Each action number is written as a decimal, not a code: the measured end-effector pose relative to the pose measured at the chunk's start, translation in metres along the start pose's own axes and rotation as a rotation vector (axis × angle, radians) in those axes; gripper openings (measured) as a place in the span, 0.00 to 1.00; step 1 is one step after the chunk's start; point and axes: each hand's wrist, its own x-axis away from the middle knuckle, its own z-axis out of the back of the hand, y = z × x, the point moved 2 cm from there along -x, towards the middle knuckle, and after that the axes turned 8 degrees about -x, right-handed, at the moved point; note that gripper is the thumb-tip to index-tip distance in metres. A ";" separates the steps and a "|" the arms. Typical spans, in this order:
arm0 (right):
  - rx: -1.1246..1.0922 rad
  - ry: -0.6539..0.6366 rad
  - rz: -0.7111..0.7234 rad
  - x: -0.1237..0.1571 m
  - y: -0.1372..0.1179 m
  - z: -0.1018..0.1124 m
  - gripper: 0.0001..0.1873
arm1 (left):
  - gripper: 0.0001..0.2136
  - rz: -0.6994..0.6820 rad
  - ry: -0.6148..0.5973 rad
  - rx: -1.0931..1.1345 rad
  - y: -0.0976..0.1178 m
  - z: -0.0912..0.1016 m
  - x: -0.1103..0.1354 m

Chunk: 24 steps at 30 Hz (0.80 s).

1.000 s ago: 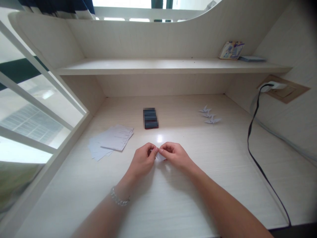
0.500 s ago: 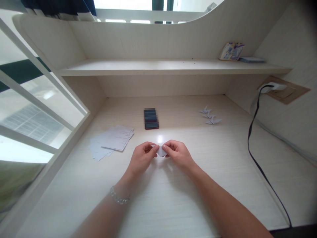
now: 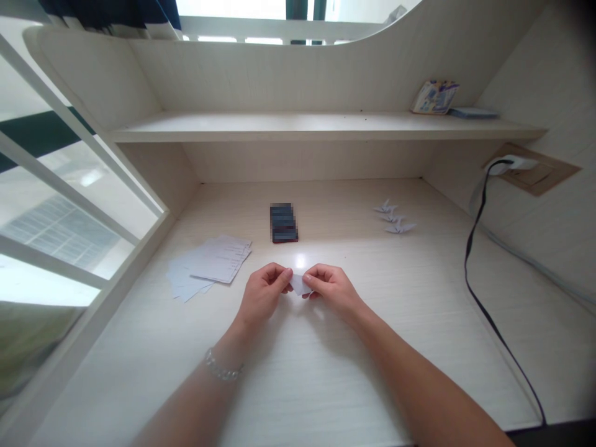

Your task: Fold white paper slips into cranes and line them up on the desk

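Note:
Over the middle of the pale wooden desk (image 3: 326, 372), both my hands pinch a small folded piece of white paper (image 3: 299, 284). My left hand (image 3: 263, 297), with a bead bracelet on its wrist, grips the paper's left end, fingers curled. On the other end, my right hand (image 3: 331, 289) is closed with thumb and fingers. The paper shows as a small pointed flap between the fingertips; the rest is hidden.
A loose stack of white paper sheets (image 3: 209, 264) lies to the left. A dark phone (image 3: 283, 223) lies behind my hands. Three folded paper cranes (image 3: 393, 218) sit at the back right. A black cable (image 3: 479, 273) runs from a wall socket (image 3: 512, 164). A packet (image 3: 434, 95) stands on the shelf.
My hands have lifted slightly away from me and the folded paper now shows more between the fingertips. Everything else is where it was.

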 end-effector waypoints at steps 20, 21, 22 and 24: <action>0.011 0.136 0.096 0.000 0.001 0.001 0.14 | 0.13 0.007 -0.079 -0.113 0.001 -0.006 0.002; 0.007 0.135 0.099 -0.001 0.002 0.001 0.14 | 0.13 0.005 -0.093 -0.129 0.001 -0.006 0.003; 0.003 0.128 0.096 -0.001 0.002 0.002 0.14 | 0.13 0.001 -0.098 -0.146 0.001 -0.006 0.003; -0.005 0.112 0.084 -0.001 0.003 0.001 0.14 | 0.13 -0.007 -0.091 -0.171 0.001 -0.004 0.003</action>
